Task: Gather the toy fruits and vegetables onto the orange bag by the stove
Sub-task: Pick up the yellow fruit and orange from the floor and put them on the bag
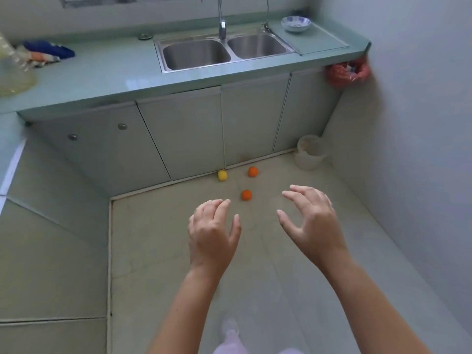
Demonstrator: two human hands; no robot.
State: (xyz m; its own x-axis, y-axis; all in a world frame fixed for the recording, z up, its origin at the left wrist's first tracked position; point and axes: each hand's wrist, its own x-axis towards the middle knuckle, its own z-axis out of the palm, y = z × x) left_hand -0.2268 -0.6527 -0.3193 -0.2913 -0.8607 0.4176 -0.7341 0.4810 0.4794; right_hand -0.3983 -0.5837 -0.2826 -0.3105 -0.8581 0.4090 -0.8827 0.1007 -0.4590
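Left hand (213,232) and right hand (313,221) hover above the floor (255,277), each grip spread and empty. Beyond the fingertips lie three toys: near orange toy (246,194), far orange toy (252,171), yellow toy (222,175) beside the cabinet base (194,139).

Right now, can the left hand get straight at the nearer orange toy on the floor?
Probably yes. The left hand is open and empty, and bare floor surrounds the nearer orange toy. Nothing blocks the way, though the person looks to be standing, so they would likely need to bend down.
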